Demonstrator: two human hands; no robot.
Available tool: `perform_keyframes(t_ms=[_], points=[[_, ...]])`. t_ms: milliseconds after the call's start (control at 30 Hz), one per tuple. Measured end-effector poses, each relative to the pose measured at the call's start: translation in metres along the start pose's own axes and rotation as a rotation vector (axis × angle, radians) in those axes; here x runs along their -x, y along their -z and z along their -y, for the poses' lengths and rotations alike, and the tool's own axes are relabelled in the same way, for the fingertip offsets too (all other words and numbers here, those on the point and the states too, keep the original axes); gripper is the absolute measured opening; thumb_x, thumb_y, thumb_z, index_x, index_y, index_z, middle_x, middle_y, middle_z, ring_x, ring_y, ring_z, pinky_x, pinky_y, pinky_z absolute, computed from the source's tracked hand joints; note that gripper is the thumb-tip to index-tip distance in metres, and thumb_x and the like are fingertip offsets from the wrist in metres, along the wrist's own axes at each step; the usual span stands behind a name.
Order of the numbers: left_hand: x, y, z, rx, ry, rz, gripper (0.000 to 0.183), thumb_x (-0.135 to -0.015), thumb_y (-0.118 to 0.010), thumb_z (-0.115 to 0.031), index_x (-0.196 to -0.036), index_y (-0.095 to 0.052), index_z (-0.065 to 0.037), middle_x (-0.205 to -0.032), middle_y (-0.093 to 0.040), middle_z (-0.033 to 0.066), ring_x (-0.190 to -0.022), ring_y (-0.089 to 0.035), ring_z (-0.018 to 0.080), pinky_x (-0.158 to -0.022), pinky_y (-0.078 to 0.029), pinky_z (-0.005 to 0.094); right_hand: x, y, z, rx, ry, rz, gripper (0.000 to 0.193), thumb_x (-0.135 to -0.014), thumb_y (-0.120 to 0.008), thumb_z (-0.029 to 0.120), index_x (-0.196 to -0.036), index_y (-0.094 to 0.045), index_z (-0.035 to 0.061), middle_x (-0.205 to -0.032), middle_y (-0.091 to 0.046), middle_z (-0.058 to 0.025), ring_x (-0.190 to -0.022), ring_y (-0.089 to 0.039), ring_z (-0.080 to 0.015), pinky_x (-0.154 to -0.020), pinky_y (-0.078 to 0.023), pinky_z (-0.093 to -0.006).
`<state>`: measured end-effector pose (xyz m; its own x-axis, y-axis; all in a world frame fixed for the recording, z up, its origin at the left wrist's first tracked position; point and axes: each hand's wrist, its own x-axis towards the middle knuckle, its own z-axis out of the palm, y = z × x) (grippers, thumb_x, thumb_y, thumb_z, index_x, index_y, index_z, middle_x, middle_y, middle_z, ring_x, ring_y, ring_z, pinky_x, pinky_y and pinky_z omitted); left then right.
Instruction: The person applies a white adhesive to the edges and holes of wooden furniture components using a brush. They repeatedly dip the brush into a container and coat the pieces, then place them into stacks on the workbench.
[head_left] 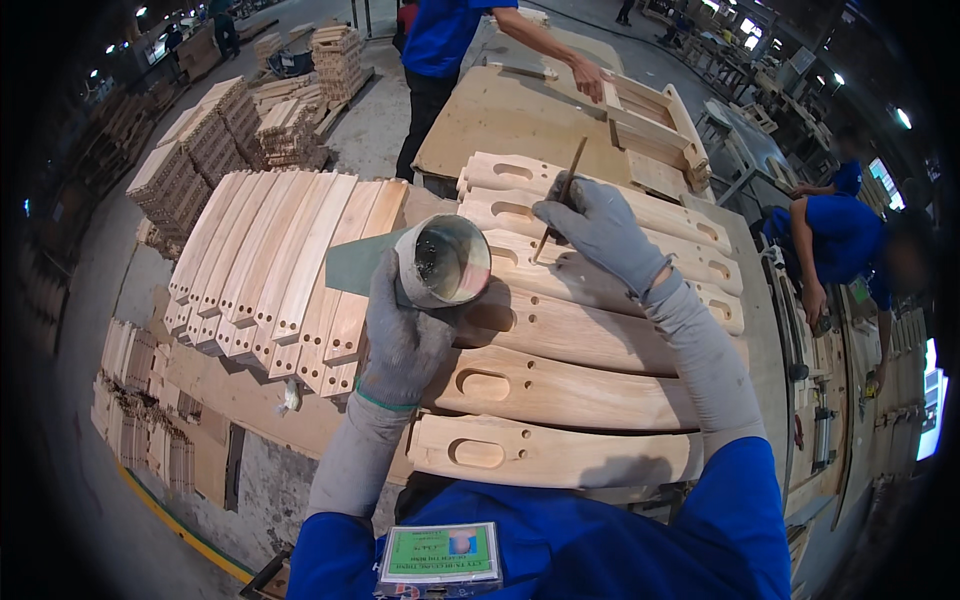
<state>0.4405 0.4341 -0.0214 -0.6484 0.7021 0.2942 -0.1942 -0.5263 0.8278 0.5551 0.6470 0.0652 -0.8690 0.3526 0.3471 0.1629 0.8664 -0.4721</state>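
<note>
My left hand (408,345), in a grey glove, is closed around a round cup (444,262) with a pale, smeared rim and dark, glossy contents. A flat grey-green piece (362,265) sticks out leftward behind the cup; how it is held is hidden. My gloved right hand (608,228) pinches a thin brown stick (576,165). The stick's lower tip meets a curved wooden board (610,290) beside its oval slot, at or very near a small drilled hole. More such boards (590,385) lie side by side below my hands, each with slots and holes.
Left of the cup, curved wooden slats (270,250) with drilled ends lie in layers. Stacked wood (195,150) stands beyond. Across the table, a person's hand (588,80) touches a wooden frame (655,125). Another person in blue (835,240) bends over a bench at right.
</note>
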Motion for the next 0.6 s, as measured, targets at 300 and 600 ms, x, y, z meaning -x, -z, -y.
perform_keyframes(t_ms=[300,600], points=[[0.015,-0.009,-0.036,-0.077,-0.074,-0.059,0.054,-0.089,-0.052,-0.016,-0.134,-0.028,0.002,-0.129,-0.043,0.0182,-0.121,-0.045,0.0291,-0.104,-0.037,0.045,0.029,0.025,0.028,-0.432,-0.286,-0.166,0.024,-0.083,-0.064,0.02,-0.09,-0.061,-0.0026,-0.077,-0.066,-0.0127,-0.072,-0.064,-0.0168,-0.067,-0.052,-0.0293],[0.053,-0.05,-0.039,-0.974,-0.776,0.002,0.078,-0.072,-0.072,-0.004,-0.133,-0.024,0.004,-0.124,-0.044,0.0173,-0.114,-0.049,0.0275,-0.098,-0.04,0.0376,0.137,0.039,0.12,-0.6,-0.055,-0.217,0.017,-0.083,-0.064,0.0,-0.099,-0.059,-0.0041,-0.09,-0.066,-0.012,-0.084,-0.064,-0.0147,-0.076,-0.053,-0.0241]])
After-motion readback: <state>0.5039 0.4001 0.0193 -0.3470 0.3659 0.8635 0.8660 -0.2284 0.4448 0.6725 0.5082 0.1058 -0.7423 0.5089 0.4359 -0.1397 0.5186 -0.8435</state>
